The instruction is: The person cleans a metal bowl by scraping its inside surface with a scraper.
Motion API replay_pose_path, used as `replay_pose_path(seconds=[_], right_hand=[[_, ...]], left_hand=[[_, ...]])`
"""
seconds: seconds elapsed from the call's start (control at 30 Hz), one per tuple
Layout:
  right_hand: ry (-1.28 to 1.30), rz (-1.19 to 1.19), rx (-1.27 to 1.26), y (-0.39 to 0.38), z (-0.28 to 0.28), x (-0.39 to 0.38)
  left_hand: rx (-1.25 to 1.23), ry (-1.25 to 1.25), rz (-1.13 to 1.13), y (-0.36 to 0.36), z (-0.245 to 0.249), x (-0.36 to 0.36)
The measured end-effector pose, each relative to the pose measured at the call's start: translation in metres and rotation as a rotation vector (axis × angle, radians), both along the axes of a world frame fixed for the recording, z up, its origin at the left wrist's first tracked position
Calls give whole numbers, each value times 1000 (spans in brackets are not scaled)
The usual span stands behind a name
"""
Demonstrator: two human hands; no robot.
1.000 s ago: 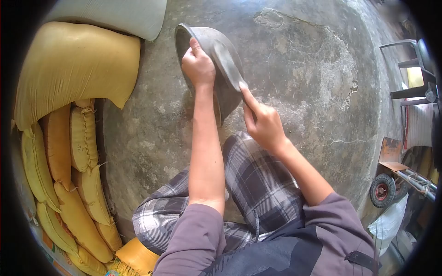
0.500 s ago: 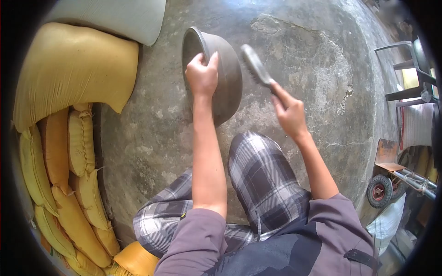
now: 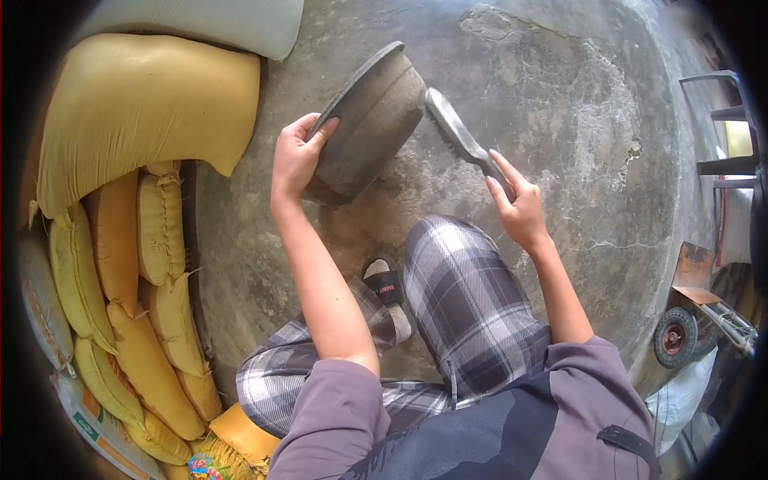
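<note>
My left hand (image 3: 298, 158) is closed on the rim of a dark grey basin (image 3: 370, 120), thumb on the outer wall and fingers over the edge. The basin is tipped on its side, its outer wall turned toward my right and its inside hidden. In my right hand (image 3: 522, 210) is a brush (image 3: 458, 128), gripped by its dark handle with thumb and fingers along it. Its bristles face down and left, and its head's tip is right by the basin's wall.
Full yellow sacks (image 3: 152, 104) are stacked along the left. Cracked concrete floor (image 3: 584, 160) spreads ahead. At the right are a hand truck wheel (image 3: 675, 338), a dark chair (image 3: 724, 164) and a white sack (image 3: 682, 392). My slippered foot (image 3: 384, 286) is below the basin.
My left hand has moved left and lower, tilting the basin so its rim slants. The brush has shifted slightly right and down. My foot has come into view.
</note>
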State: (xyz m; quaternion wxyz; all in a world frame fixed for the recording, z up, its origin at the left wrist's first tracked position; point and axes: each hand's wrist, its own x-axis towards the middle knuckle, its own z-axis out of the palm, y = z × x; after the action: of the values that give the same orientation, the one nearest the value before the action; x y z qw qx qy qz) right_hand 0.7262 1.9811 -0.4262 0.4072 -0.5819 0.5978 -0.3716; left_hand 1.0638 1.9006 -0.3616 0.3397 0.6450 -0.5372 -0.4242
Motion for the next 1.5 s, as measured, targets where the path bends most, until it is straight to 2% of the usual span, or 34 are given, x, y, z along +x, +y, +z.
replay_pose_path(seconds=[0.07, 0.13, 0.17, 0.2, 0.23, 0.27, 0.3, 0.33, 0.4, 0.43, 0.47, 0.53, 0.6, 0.63, 0.7, 0.77, 0.83, 0.9, 0.97, 1.0, 1.03, 1.1, 1.13, 1.17, 1.2, 1.27, 1.33, 1.4, 1.43, 1.5], right_hand=[[32, -16, -98, -1, -2, 8], [1, -80, -45, -3, -2, 4], [-26, -142, 6, -4, -2, 1], [-75, -175, 38, -3, -1, -4], [-67, -152, 42, -2, -5, -10], [-132, -213, 58, -2, -12, -18], [-194, -276, 71, -1, -19, -24], [-212, -311, 49, -2, -29, -32], [-213, -330, 61, -3, -41, -45], [-230, -374, 84, 0, -44, -53], [-206, -381, 90, 2, -46, -59], [-169, -360, 97, 11, -57, -76], [-137, -355, 119, 19, -61, -84], [-132, -346, 121, 24, -65, -87], [-101, -337, 127, 35, -73, -93], [-44, -338, 181, 41, -79, -98], [253, -247, 71, 44, -86, -94], [263, -232, 111, 45, -71, -76], [350, -160, -11, 42, -67, -64], [349, -152, -28, 38, -63, -59], [353, -144, -26, 36, -61, -56], [446, -51, -71, 31, -59, -54], [457, -52, -72, 31, -58, -54], [502, 21, -12, 28, -57, -54], [547, 95, 48, 25, -56, -54], [646, 158, -22, 19, -56, -59], [766, 214, -110, 13, -63, -69], [797, 177, -40, 6, -60, -75], [811, 132, 29, 3, -60, -76], [816, 119, 36, -2, -61, -70]], left_hand=[[-33, 69, 5, 3, 0, -3], [-115, 20, -9, 7, -5, -15], [-87, -151, -5, 5, -18, -24], [-39, -235, -134, 11, 13, -61], [50, -142, -271, 6, 1, -80], [59, -133, -306, 8, -7, -109], [43, -230, -362, 8, -12, -140], [-314, -484, -394, 11, -59, -166], [-157, -465, -573, 7, -92, -202], [-114, -566, -603, 7, -93, -209], [-108, -552, -609, 3, -109, -215], [-98, -531, -600, 9, -136, -218], [-29, -631, -733, 20, -160, -207], [85, -581, -761, 23, -185, -201], [49, -498, -387, 39, -191, -180], [-299, -679, 141, 53, -200, -144], [-210, -757, 681, 68, -191, -101], [138, -801, 1133, 65, -203, -63], [329, 64, 1102, 71, -205, -34], [278, 396, 967, 75, -234, -15], [282, 400, 975, 77, -230, -17], [65, 314, 566, 77, -216, -31], [-23, 469, 612, 74, -214, -37], [-20, 481, 612, 70, -212, -41], [-118, 500, 631, 65, -209, -43], [-272, 531, 658, 51, -195, -48], [-281, 454, 587, 39, -147, -53], [-412, 274, 443, 23, -129, -47], [-409, 280, 454, 20, -111, -49], [-284, 52, 377, 16, -77, -62]])
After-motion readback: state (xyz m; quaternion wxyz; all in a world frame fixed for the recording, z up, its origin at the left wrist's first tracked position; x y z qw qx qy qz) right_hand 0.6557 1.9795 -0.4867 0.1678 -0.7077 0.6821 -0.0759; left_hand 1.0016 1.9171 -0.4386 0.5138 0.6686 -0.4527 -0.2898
